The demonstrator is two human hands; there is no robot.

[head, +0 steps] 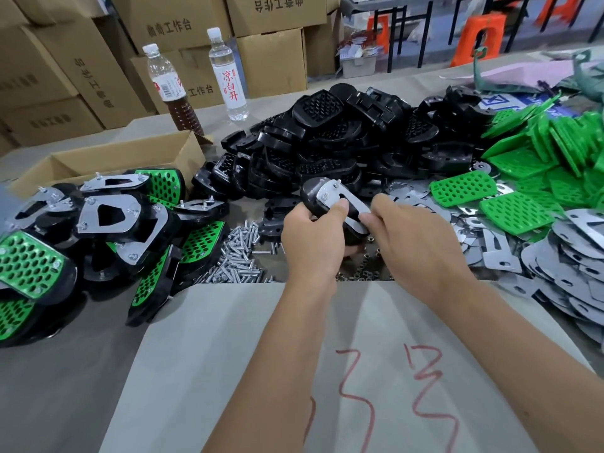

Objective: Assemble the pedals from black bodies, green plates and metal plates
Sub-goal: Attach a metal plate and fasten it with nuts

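A: Hands?
B: Left hand (312, 237) grips the black pedal (318, 199) underside-up, steadying it. Right hand (413, 238) pinches the metal plate (351, 207) at its near end, probably seating it over the bolts.
A: Farther?
B: Screws (235, 256) just beyond; finished pedals (98, 230) left, black bodies (327, 142) behind, green plates (539, 152) right.

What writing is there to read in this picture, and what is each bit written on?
"凉白开": red characters on the label of the clear water bottle.
"工作台": printed on the cardboard boxes; the characters before it are unclear, and one box shows its print upside down.
Red hand-drawn marks on the grey sheet: squiggles, not readable as words.
Label on the bottle of brown liquid: too small to read.
Blue and white sign behind the green plates: partly hidden, unreadable.
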